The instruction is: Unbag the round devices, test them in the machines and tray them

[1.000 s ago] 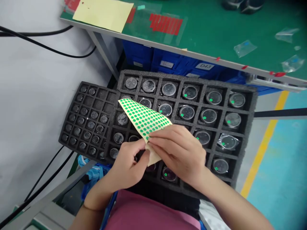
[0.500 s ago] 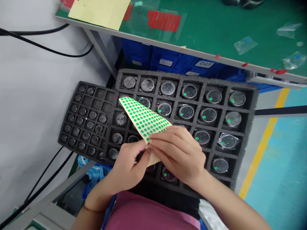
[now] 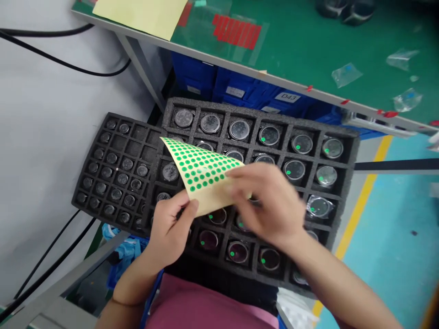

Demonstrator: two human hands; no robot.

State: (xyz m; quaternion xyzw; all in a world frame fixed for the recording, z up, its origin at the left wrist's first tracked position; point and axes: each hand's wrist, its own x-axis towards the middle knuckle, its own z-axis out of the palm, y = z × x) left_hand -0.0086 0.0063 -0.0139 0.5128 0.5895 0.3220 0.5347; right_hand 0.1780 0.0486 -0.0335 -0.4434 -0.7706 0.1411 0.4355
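Observation:
My left hand [image 3: 173, 226] pinches the lower left corner of a pale yellow sheet [image 3: 211, 198] with rows of round green stickers. My right hand [image 3: 265, 196] is at the sheet's right side, its fingers smeared by motion; whether they hold anything is hidden. Under the sheet lies a large dark foam tray [image 3: 255, 112] of square compartments, which hold round, glass-faced pieces in clear film. Many of these pieces, such as the one at the right [image 3: 326, 176], carry a small green dot. The sheet and my hands hide the tray's middle.
A smaller foam tray [image 3: 132, 148] with small round pieces adjoins on the left. Beyond is a green table [image 3: 295, 45] with red strips [image 3: 240, 32], a yellow sheet [image 3: 140, 16] and clear bags [image 3: 346, 75]. Blue bins [image 3: 195, 75] stand under it. Black cables [image 3: 65, 59] hang at left.
My left hand has moved left with the sheet's corner. My right hand has moved right, away from my left hand, uncovering the sheet's bare lower strip. The view has shifted slightly.

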